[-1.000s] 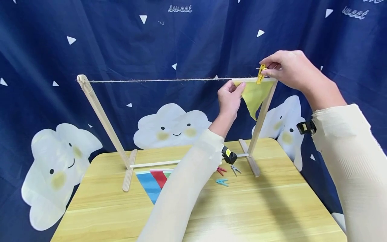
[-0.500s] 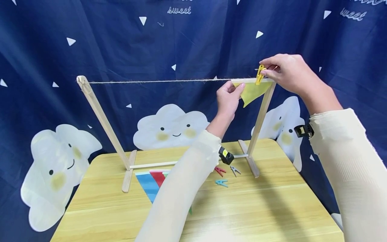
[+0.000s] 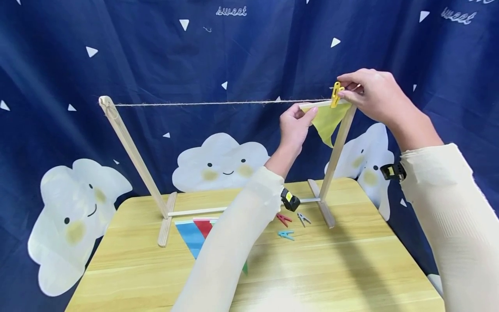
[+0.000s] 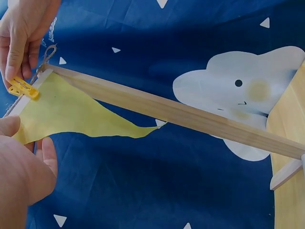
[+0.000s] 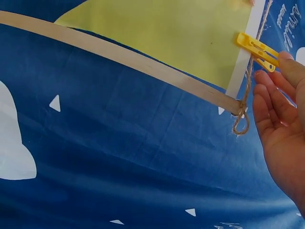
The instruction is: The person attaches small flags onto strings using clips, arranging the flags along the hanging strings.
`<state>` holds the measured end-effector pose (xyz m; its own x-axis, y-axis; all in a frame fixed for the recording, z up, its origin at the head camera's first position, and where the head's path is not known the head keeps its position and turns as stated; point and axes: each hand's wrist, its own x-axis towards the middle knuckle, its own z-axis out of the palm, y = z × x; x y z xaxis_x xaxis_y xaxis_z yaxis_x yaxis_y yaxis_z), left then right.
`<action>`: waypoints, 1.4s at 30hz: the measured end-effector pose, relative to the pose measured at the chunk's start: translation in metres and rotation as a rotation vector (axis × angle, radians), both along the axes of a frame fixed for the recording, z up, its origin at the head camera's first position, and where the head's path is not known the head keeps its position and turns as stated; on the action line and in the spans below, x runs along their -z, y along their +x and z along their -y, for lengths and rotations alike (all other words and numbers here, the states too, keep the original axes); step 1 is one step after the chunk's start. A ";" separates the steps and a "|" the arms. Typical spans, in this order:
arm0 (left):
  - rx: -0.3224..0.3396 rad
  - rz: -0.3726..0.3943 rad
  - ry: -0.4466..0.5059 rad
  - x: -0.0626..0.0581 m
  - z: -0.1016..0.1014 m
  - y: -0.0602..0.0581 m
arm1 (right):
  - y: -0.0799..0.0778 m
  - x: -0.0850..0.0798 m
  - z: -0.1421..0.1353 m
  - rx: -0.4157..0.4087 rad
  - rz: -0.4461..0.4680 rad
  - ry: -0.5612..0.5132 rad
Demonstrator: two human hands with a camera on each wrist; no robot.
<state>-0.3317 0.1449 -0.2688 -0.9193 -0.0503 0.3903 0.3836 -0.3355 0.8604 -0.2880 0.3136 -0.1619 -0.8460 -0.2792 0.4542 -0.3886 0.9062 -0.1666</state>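
Note:
A yellow triangular pennant (image 3: 326,121) with a white top band hangs at the right end of a twine line (image 3: 218,103). My left hand (image 3: 295,128) pinches the pennant's left top corner between thumb and fingers. At the band's right part, my right hand (image 3: 372,91) pinches a yellow clothespin (image 3: 335,94) from above. In the right wrist view the jaws of the clothespin (image 5: 257,50) lie over the white band, next to the twine (image 5: 249,78). The pennant's tip (image 4: 152,129) dangles loose and curled beside the wooden post (image 4: 181,112).
Two wooden posts, the left one (image 3: 134,154) and the right one (image 3: 338,149), carry the line above a wooden table (image 3: 351,268). Blue (image 3: 191,237) and red (image 3: 203,226) pennants and a green tip lie partly under the left sleeve. Red (image 3: 283,219), grey (image 3: 303,219) and light blue (image 3: 286,235) clothespins lie nearby.
Both hands stay almost in place. The pennant's loose tip has swung about, and its left corner now sits slightly below the twine.

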 end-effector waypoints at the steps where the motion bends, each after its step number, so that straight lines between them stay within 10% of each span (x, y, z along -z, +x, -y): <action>1: 0.001 0.000 0.002 0.000 0.000 0.000 | 0.000 0.000 0.000 0.001 -0.004 -0.004; 19: 0.008 0.009 -0.021 0.007 0.005 0.000 | 0.016 0.016 -0.004 0.013 -0.158 -0.136; 42: 0.058 -0.077 -0.087 0.025 0.042 0.016 | 0.049 0.080 -0.006 -0.070 -0.265 -0.472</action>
